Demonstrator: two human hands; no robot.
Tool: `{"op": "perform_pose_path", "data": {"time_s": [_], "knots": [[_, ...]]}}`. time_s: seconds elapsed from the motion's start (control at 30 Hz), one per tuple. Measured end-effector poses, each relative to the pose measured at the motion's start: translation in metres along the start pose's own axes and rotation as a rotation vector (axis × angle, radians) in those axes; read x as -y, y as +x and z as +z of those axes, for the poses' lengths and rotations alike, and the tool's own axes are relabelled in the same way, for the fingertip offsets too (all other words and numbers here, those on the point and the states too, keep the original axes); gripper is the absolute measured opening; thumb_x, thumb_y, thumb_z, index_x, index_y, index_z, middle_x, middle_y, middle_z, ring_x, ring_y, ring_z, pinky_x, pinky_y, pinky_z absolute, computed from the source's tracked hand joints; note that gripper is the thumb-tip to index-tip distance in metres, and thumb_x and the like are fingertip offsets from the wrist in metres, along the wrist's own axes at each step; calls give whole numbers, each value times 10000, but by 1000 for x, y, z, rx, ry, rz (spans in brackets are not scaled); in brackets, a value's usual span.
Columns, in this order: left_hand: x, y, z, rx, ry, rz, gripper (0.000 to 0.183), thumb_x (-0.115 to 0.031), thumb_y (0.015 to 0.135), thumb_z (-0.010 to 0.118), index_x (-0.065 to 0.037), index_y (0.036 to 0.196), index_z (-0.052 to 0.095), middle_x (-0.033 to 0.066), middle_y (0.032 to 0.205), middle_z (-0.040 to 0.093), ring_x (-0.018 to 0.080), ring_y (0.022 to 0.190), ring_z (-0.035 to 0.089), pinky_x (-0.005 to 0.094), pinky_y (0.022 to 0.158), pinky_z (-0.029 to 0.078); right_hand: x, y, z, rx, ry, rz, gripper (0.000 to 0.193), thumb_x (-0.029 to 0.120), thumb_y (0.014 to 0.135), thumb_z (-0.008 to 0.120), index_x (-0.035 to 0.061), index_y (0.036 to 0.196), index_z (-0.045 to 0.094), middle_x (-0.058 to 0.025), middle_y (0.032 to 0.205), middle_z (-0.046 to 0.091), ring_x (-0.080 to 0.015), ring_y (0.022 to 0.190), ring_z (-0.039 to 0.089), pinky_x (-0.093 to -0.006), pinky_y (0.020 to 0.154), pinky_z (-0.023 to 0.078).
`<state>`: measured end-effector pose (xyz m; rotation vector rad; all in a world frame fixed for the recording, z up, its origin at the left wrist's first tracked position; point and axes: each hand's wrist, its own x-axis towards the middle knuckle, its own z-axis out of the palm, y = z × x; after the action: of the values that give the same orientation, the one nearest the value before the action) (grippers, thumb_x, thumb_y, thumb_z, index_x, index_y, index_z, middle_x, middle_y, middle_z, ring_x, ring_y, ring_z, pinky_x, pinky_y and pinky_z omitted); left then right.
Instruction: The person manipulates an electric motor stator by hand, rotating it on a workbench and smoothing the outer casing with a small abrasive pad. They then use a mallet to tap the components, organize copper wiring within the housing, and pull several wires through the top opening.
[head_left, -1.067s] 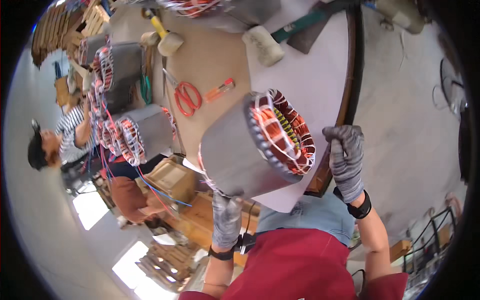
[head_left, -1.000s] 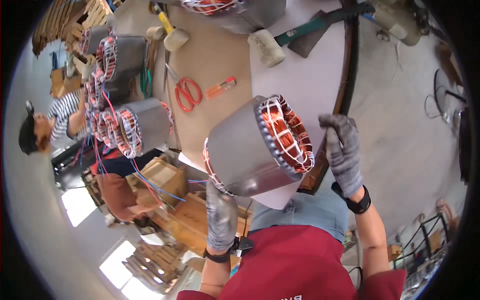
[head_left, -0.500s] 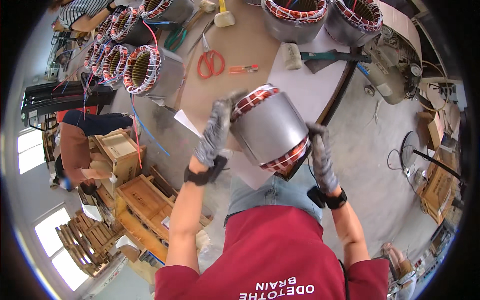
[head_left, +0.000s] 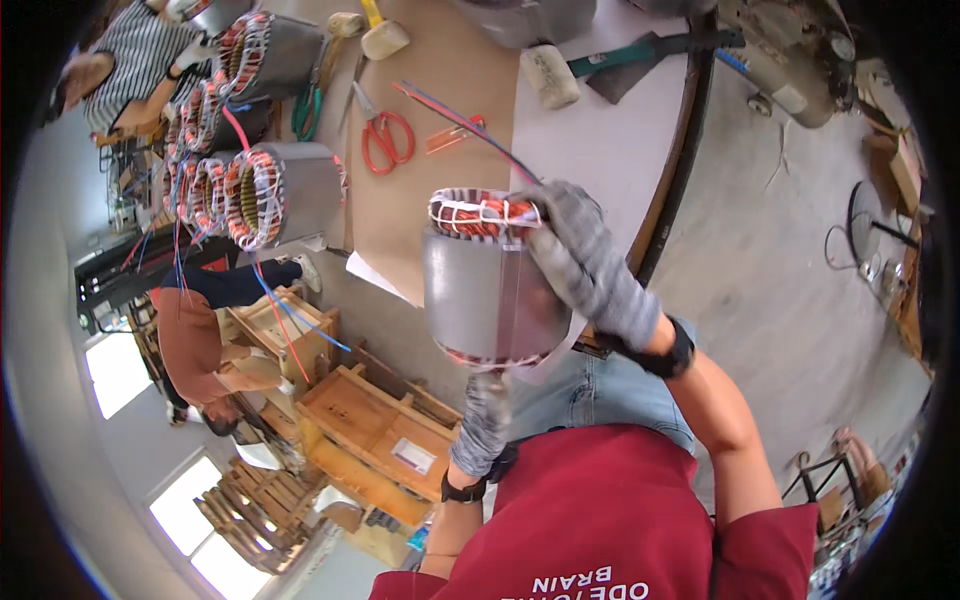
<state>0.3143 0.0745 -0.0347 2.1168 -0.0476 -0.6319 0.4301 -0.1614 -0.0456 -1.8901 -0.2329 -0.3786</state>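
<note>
A motor stator (head_left: 470,290), a smooth grey metal cylinder with orange-red windings laced in white cord, stands nearly upright between my hands at the table's near edge. My right hand (head_left: 585,262), in a grey knit glove, grips its upper right side, with the thumb across the metal. At the bottom rim my left hand (head_left: 485,420), gloved alike, holds the stator from the near side; its fingertips are hidden beneath. Red and blue lead wires (head_left: 470,130) run from the top winding toward the far left. Red-handled scissors (head_left: 388,143) and an orange utility knife (head_left: 452,136) lie beyond.
More stators (head_left: 310,190) with dangling leads crowd the table's left side. A white-headed mallet (head_left: 550,78) and a yellow-handled mallet (head_left: 385,40) lie at the back. Wooden crates (head_left: 365,420) stand on the floor at left. Two co-workers are at the left, one in stripes (head_left: 140,70).
The tilted stator has been turned nearly upright and shifted left. My left hand went from its upper left to the bottom rim, my right hand from lower right to the top.
</note>
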Motion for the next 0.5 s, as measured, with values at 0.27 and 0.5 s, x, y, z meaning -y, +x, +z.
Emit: {"op": "perform_pose_path", "data": {"time_s": [0.27, 0.5], "knots": [[-52, 55, -40, -237, -683, -201, 730, -333, 734, 668, -70, 1294, 281, 57, 1213, 412, 195, 1126, 393, 349, 934, 348, 55, -70, -12, -48, 260, 492, 508, 212, 757, 536, -9, 1193, 395, -180, 1165, 436, -333, 1084, 421, -418, 924, 318], [-73, 81, -53, -259, -697, -264, 625, -398, 748, 637, -72, 1220, 391, 36, 1187, 459, 198, 1089, 453, 373, 914, 385, 11, -101, 7, -194, 410, 853, 455, 19, 722, 503, 53, 1174, 460, -93, 925, 532, -240, 870, 509, -334, 839, 384]]}}
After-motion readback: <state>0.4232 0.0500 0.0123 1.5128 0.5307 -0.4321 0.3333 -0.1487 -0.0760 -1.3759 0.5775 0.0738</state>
